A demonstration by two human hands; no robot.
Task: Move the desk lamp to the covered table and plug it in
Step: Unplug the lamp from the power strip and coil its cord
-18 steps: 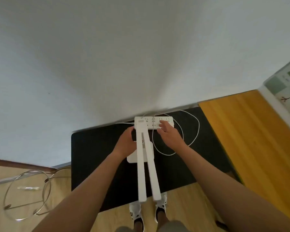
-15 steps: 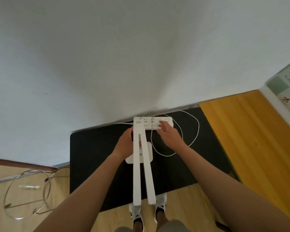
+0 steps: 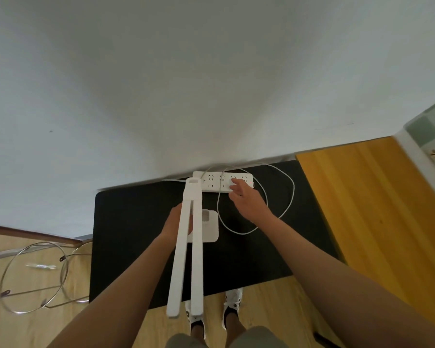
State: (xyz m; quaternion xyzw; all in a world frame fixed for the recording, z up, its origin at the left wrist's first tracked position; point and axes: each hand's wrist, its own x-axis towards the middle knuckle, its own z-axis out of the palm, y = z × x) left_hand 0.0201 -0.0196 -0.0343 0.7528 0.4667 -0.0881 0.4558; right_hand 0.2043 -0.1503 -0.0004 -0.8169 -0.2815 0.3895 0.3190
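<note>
White desk lamp (image 3: 186, 247) stands on the black covered table (image 3: 136, 234), base (image 3: 208, 228) flat on the cloth, two long arm segments folded together and reaching toward the camera past the table's near edge. Left hand (image 3: 177, 226) is at the lamp's upright, mostly hidden behind it — grip can't be made out. Right hand (image 3: 247, 200) rests fingers-down on the white power strip (image 3: 211, 182) at the table's far edge against the wall, fingertips pressing a white plug (image 3: 234, 182) at a socket near the strip's right end; small red light beside it. White cord (image 3: 274, 204) loops loosely on the cloth right of the base. Wire-frame stool (image 3: 35, 275) on the floor at left, yellow wooden surface (image 3: 374, 209) at right.
</note>
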